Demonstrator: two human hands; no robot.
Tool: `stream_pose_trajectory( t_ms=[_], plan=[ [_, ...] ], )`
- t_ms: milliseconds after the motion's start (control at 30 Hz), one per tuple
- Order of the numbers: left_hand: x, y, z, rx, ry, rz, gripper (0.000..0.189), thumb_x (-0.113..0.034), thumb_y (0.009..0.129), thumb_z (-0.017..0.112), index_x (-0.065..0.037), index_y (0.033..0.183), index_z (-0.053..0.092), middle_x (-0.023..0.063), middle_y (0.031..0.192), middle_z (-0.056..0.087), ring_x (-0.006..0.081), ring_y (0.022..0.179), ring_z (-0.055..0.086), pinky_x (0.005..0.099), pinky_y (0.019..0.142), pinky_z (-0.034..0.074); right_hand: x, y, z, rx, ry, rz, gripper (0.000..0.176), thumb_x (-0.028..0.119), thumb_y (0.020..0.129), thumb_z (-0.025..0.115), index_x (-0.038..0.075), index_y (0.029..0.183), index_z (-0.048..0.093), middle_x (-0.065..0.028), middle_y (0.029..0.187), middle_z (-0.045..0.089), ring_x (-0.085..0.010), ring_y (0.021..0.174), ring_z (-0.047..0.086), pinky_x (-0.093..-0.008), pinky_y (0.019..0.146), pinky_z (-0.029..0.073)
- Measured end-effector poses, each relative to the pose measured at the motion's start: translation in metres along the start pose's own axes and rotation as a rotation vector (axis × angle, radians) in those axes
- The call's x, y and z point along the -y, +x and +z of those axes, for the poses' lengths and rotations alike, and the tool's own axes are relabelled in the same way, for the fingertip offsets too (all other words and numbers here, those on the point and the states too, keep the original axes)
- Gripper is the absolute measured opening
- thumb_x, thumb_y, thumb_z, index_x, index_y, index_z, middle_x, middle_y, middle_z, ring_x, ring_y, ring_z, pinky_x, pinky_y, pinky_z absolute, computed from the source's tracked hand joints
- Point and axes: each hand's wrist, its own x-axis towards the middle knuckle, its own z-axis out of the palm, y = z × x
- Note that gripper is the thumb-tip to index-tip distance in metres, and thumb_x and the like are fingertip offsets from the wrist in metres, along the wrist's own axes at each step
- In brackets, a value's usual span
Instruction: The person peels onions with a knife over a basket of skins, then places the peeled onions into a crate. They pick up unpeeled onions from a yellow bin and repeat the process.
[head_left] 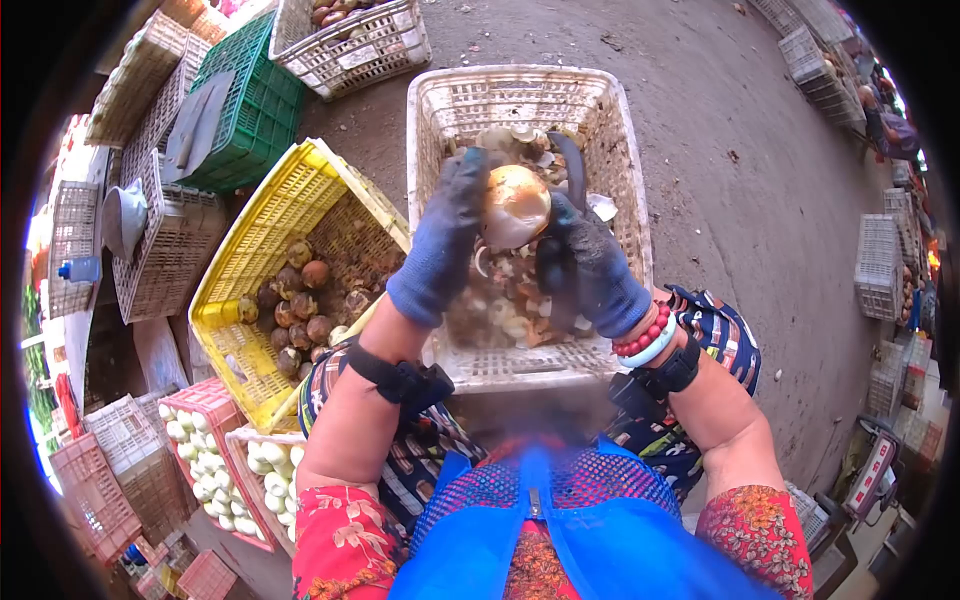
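A round vegetable (517,206), golden brown on top and peeled to smooth white below, is gripped at its left side by my left hand (447,240). My left hand is closed on it, in a dirty blue and black glove. My right hand (598,268), gloved the same way, is closed around a knife (571,165) with a dark curved blade that points up and away from me. The right fingers are right at the vegetable's right edge. Both hands are over a white plastic crate (628,160) holding peelings (500,300).
On the left, a tilted yellow crate (235,265) holds several brown round vegetables (315,273). Peeled white ones (200,450) fill a red crate (222,397) below it. A green crate (265,120) and another white crate (350,55) stand farther off. Grey ground (740,200) lies to the right.
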Motion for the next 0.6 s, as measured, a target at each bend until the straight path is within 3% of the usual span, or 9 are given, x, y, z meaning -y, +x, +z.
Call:
stream_pose_trajectory(
  t_ms=[33,100,167,200,333,400,467,500,600],
  plan=[
    [0.005,0.003,-0.008,-0.029,0.184,0.025,0.048,-0.041,0.102,0.043,-0.001,0.126,0.055,0.0162,0.108,0.065,0.0245,0.101,0.065,0.0379,0.086,0.055,0.003,-0.002,-0.002,0.010,-0.032,-0.069,0.060,0.025,0.096,0.059,0.011,0.147,0.032,-0.0056,0.096,0.063,-0.0070,0.052,0.052,-0.0210,0.045,0.044],
    [0.000,0.004,-0.014,-0.012,0.277,-0.191,0.046,-0.040,0.103,0.042,-0.003,0.127,0.055,0.0153,0.108,0.065,0.0227,0.100,0.065,0.0376,0.084,0.056,0.011,-0.006,-0.005,0.024,-0.095,-0.208,0.054,0.019,0.091,0.066,0.005,0.139,0.043,-0.0068,0.102,0.062,-0.0087,0.069,0.059,-0.0234,0.059,0.052],
    [-0.025,0.007,-0.015,0.095,0.080,-0.670,0.047,-0.041,0.104,0.040,-0.004,0.129,0.055,0.0153,0.110,0.065,0.0220,0.100,0.065,0.0384,0.082,0.056,0.016,-0.011,-0.002,-0.013,-0.286,-0.320,0.056,0.012,0.087,0.071,0.003,0.136,0.046,-0.0075,0.106,0.061,-0.0114,0.083,0.061,-0.0267,0.074,0.055],
    [-0.025,0.006,-0.013,0.116,-0.169,-0.730,0.051,-0.043,0.104,0.038,-0.003,0.132,0.051,0.0146,0.117,0.063,0.0227,0.101,0.065,0.0385,0.082,0.057,0.011,-0.009,-0.003,-0.018,-0.326,-0.411,0.063,0.007,0.083,0.075,0.005,0.138,0.045,-0.0083,0.108,0.062,-0.0150,0.095,0.061,-0.0309,0.088,0.052],
    [-0.007,-0.001,0.000,0.149,-0.760,-0.707,0.057,-0.050,0.102,0.039,-0.003,0.133,0.048,0.0131,0.119,0.063,0.0247,0.105,0.064,0.0440,0.087,0.055,0.004,-0.005,-0.010,0.015,-0.557,-0.622,0.053,0.008,0.083,0.075,0.002,0.130,0.052,-0.0083,0.104,0.064,-0.0150,0.093,0.062,-0.0296,0.085,0.051],
    [0.005,-0.006,0.001,0.227,-0.356,-0.423,0.060,-0.053,0.101,0.039,-0.003,0.133,0.049,0.0134,0.119,0.063,0.0270,0.107,0.063,0.0466,0.089,0.054,0.010,-0.010,-0.006,0.052,-0.561,-0.595,0.043,0.008,0.084,0.075,0.001,0.122,0.057,-0.0075,0.100,0.065,-0.0141,0.091,0.062,-0.0293,0.085,0.051],
    [0.010,-0.009,-0.004,0.271,-0.350,-0.380,0.062,-0.054,0.099,0.040,-0.003,0.133,0.050,0.0140,0.119,0.062,0.0290,0.109,0.062,0.0483,0.090,0.052,0.020,-0.013,-0.009,0.159,-0.362,-0.407,0.035,0.009,0.085,0.074,0.001,0.116,0.061,-0.0064,0.095,0.066,-0.0132,0.089,0.062,-0.0293,0.084,0.051],
    [0.010,-0.008,-0.008,0.282,-0.544,-0.483,0.063,-0.055,0.098,0.041,-0.003,0.133,0.050,0.0143,0.119,0.062,0.0299,0.109,0.061,0.0487,0.090,0.052,0.025,-0.014,-0.011,0.210,-0.261,-0.314,0.031,0.009,0.085,0.074,0.002,0.113,0.062,-0.0058,0.092,0.067,-0.0128,0.088,0.062,-0.0293,0.084,0.051],
    [0.006,-0.006,-0.013,0.185,-0.877,-0.640,0.064,-0.055,0.096,0.044,-0.002,0.132,0.051,0.0155,0.119,0.062,0.0312,0.110,0.061,0.0497,0.091,0.051,0.035,-0.016,-0.016,0.011,-0.345,-0.275,0.018,0.010,0.090,0.069,0.001,0.105,0.066,-0.0027,0.088,0.065,-0.0075,0.077,0.059,-0.0224,0.069,0.049]
  ],
)
